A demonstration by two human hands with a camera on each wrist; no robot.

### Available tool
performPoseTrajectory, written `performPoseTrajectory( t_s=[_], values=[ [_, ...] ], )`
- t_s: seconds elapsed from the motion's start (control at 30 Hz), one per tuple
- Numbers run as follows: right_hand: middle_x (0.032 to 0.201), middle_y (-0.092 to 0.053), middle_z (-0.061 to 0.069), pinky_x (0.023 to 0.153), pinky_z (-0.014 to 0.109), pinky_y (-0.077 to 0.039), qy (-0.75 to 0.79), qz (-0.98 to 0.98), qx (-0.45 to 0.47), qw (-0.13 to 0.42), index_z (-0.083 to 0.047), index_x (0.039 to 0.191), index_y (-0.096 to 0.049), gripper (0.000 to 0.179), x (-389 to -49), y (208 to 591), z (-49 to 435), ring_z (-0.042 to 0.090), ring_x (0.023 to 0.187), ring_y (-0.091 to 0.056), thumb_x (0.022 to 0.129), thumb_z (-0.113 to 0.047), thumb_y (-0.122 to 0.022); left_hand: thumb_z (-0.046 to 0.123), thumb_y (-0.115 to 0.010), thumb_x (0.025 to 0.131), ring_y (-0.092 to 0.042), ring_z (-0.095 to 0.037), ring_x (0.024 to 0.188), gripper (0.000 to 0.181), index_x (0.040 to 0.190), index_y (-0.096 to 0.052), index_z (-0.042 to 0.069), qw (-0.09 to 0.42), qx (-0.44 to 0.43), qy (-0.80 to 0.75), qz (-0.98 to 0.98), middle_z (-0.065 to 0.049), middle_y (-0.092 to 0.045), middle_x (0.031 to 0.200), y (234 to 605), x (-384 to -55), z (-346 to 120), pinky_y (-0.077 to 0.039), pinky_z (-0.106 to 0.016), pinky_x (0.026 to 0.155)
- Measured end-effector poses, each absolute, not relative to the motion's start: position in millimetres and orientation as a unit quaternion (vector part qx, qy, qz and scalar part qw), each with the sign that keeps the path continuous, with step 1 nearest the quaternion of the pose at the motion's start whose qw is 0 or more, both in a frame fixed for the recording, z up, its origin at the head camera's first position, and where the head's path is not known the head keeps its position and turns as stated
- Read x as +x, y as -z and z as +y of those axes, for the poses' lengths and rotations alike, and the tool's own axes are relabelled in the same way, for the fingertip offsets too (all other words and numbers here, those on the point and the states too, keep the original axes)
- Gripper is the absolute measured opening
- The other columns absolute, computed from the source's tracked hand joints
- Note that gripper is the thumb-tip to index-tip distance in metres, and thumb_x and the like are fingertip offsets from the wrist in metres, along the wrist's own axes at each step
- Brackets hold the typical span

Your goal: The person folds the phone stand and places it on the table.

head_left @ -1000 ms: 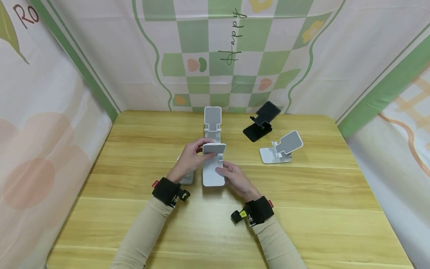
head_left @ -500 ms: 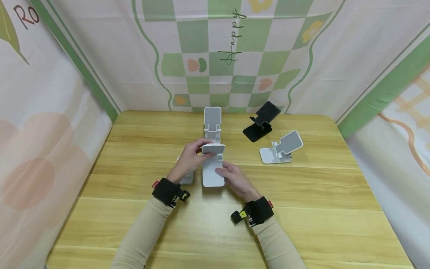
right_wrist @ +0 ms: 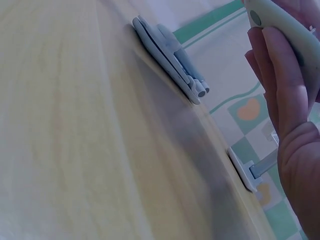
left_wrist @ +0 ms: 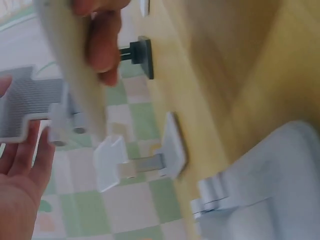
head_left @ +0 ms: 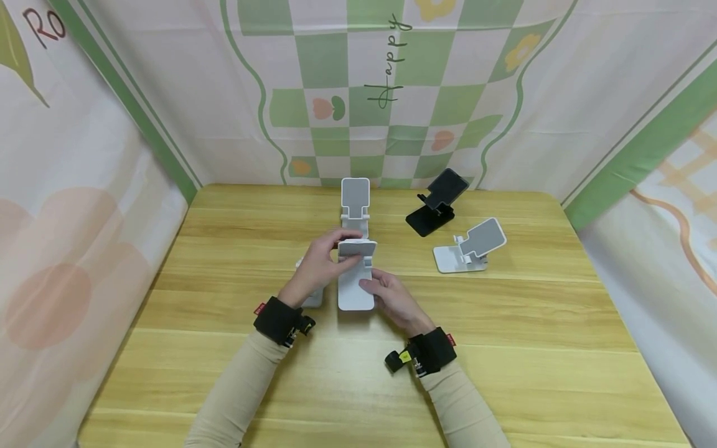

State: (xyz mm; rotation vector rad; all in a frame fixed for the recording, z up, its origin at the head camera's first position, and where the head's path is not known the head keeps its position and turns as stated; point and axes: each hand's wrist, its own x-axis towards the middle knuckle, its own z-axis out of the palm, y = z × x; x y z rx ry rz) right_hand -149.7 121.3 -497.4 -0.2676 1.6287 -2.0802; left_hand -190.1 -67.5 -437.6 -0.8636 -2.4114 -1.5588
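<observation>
A white phone stand [head_left: 355, 289] is held up off the table between both hands, its grey-padded plate [head_left: 356, 248] swung out from the long flat base. My left hand [head_left: 320, 264] holds that plate, thumb on the front and fingers behind, as the left wrist view also shows. Along the base's right edge, my right hand [head_left: 392, 298] grips with the thumb on top and fingers underneath. In the right wrist view its fingers [right_wrist: 282, 75] lie against the underside. A folded white phone stand [right_wrist: 167, 55] lies on the table, partly hidden under my left hand in the head view.
Behind the held stand, an unfolded white phone stand [head_left: 355, 199] stands on the wooden table [head_left: 532, 361]. To the right are a black phone stand [head_left: 437, 202] and another white phone stand [head_left: 473, 247]. A patterned curtain [head_left: 313, 62] hangs at the table's back edge.
My left fingers and thumb have shifted slightly to the right along the plate. The right hand and the stands on the table stay in place.
</observation>
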Motion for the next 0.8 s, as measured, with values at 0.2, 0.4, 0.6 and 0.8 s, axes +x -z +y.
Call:
performPoseTrajectory(
  t_s=[0.2, 0.4, 0.6, 0.8],
  values=[
    [0.128, -0.057, 0.019, 0.088, 0.033, -0.052, 0.755, 0.603, -0.098, 0.239, 0.006, 0.138, -0.039, 0.051, -150, 499, 123, 0.024, 0.109, -0.059, 0.097, -0.021, -0.051, 0.019, -0.073, 0.081, -0.052, -0.015, 0.114, 0.043, 0.12, -0.059, 0.005, 0.179, -0.353, 0.452, -0.8, -0.007, -0.06, 0.121, 426, -189, -65, -0.046, -0.031, 0.097],
    [0.129, -0.056, 0.02, 0.089, 0.033, -0.052, 0.754, 0.605, -0.093, 0.24, 0.005, 0.138, -0.04, 0.05, -151, 502, 123, 0.025, 0.11, -0.058, 0.097, -0.022, -0.051, 0.017, -0.072, 0.082, -0.052, -0.016, 0.11, 0.031, 0.11, -0.066, 0.006, 0.23, -0.38, 0.382, -0.811, -0.006, -0.062, 0.113, 409, -183, -61, -0.047, -0.028, 0.094],
    [0.132, -0.054, 0.022, 0.089, 0.034, -0.052, 0.752, 0.607, -0.097, 0.239, 0.006, 0.138, -0.039, 0.05, -152, 504, 123, 0.025, 0.111, -0.057, 0.097, -0.021, -0.051, 0.015, -0.071, 0.082, -0.052, -0.014, 0.096, 0.021, 0.103, -0.071, 0.01, 0.242, -0.383, 0.332, -0.827, -0.002, -0.066, 0.103, 407, -180, -59, -0.05, -0.025, 0.08],
    [0.133, -0.052, 0.022, 0.09, 0.034, -0.052, 0.754, 0.604, -0.095, 0.239, 0.005, 0.138, -0.039, 0.05, -153, 504, 122, 0.025, 0.112, -0.057, 0.097, -0.021, -0.051, 0.012, -0.071, 0.081, -0.049, -0.013, 0.089, 0.019, 0.1, -0.072, 0.011, 0.25, -0.386, 0.324, -0.827, 0.0, -0.067, 0.099, 409, -180, -58, -0.047, -0.025, 0.073]
  ],
)
